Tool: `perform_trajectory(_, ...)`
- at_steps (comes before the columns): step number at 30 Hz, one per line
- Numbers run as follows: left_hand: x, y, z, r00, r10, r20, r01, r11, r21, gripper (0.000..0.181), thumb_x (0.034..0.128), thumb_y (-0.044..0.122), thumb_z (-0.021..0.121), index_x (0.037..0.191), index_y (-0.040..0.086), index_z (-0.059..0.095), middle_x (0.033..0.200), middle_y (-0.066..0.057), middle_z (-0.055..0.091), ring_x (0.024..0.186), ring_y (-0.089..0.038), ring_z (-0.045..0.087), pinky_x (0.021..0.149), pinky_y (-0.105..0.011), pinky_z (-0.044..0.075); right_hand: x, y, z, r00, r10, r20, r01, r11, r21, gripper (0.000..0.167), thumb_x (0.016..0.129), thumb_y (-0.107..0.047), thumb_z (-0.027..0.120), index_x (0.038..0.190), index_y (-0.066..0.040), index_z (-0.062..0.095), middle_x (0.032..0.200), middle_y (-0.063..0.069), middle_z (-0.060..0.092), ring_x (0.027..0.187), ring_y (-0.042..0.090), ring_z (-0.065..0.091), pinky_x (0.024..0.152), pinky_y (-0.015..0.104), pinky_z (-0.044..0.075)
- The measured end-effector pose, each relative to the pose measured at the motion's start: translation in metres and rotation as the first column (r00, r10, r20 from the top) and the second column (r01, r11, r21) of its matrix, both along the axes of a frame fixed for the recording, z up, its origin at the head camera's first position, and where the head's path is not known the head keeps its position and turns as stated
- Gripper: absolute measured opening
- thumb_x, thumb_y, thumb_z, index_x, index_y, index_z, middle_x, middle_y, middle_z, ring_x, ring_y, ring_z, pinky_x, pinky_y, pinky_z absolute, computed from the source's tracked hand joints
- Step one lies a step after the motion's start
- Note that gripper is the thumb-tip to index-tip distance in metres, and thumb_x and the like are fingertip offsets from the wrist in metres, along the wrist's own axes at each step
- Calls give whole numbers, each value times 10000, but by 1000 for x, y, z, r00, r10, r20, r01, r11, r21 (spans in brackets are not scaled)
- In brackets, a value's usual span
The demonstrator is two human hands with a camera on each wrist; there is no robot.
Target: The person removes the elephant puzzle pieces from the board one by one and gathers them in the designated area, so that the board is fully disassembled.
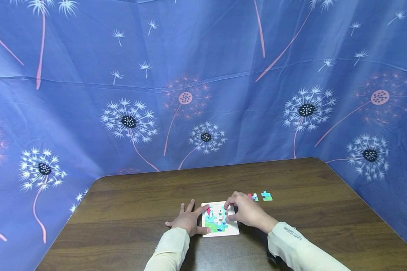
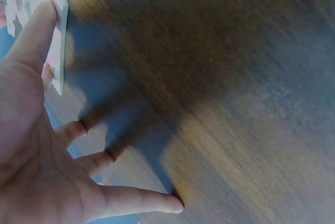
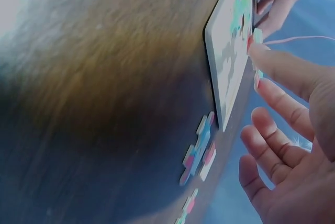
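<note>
A square jigsaw board (image 1: 231,230) with a pale frame lies on the table, partly filled with a blue, green and red picture. My left hand (image 1: 186,221) is spread out at the board's left side; its thumb (image 2: 37,33) and index finger rest on the board, the other fingers on the tabletop. Over the board's right half, my right hand (image 1: 249,211) pinches a jigsaw piece (image 3: 258,59) by its edges between thumb and index finger. In the right wrist view that piece is raised above the board, and the remaining fingers are loosely bent.
Loose jigsaw pieces lie beyond my right hand: a red, white and blue one (image 1: 254,197) and a blue-green one (image 1: 266,195). The brown wooden table (image 1: 132,210) reaches back to a blue dandelion-print cloth (image 1: 224,94).
</note>
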State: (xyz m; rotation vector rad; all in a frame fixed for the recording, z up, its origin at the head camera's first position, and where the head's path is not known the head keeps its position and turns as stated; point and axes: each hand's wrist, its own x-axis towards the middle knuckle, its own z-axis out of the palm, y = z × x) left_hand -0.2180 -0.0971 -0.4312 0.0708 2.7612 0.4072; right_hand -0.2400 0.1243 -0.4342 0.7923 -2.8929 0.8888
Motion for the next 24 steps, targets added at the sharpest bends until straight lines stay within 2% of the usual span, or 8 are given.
perform_trajectory(8, 2, -1, 1, 1000, -5, 0, 5, 1000, 13, 783, 847, 471, 805, 1530, 383, 435, 1658, -65, 264, 1531, -403, 172, 905, -898, 258, -1, 17, 2, 1000, 23, 1, -23, 1000, -15, 243, 753, -178, 908, 943, -174, 756, 924, -40, 615, 860, 187, 591, 725, 330, 489)
perform_trajectory(16, 1, -1, 1, 1000, -7, -3, 7, 1000, 10, 780, 849, 467, 805, 1530, 383, 435, 1660, -61, 260, 1532, -397, 172, 898, -900, 262, 0, 34, 0, 1000, 2, -24, -3, 1000, -30, 243, 742, -195, 920, 941, -175, 780, 917, -63, 633, 849, 161, 604, 719, 288, 490)
perform_trajectory(19, 2, 0, 2, 1000, -6, -2, 6, 1000, 9, 778, 852, 466, 801, 1532, 384, 432, 1661, -60, 258, 1534, -393, 168, 903, -897, 263, 1, 40, 0, 1000, -23, -10, 22, 1000, -20, 240, 746, -197, 918, 947, -185, 789, 937, -68, 636, 873, 172, 611, 738, 310, 508)
perform_trajectory(21, 3, 0, 3, 1000, -4, -2, 4, 1000, 12, 778, 851, 464, 802, 1532, 381, 433, 1661, -61, 259, 1534, -393, 169, 907, -896, 262, 1, 44, -1, 999, -34, -15, 34, 999, -10, 244, 742, -198, 919, 950, -191, 791, 956, -72, 643, 955, 220, 636, 788, 355, 530)
perform_trajectory(24, 3, 0, 5, 1000, 0, -2, 0, 1000, 15, 782, 849, 463, 804, 1532, 377, 434, 1661, -61, 259, 1534, -393, 168, 911, -896, 257, 1, 52, -2, 999, -34, -32, 34, 999, -2, 238, 742, -217, 918, 938, -207, 783, 943, -76, 632, 947, 238, 641, 783, 383, 526)
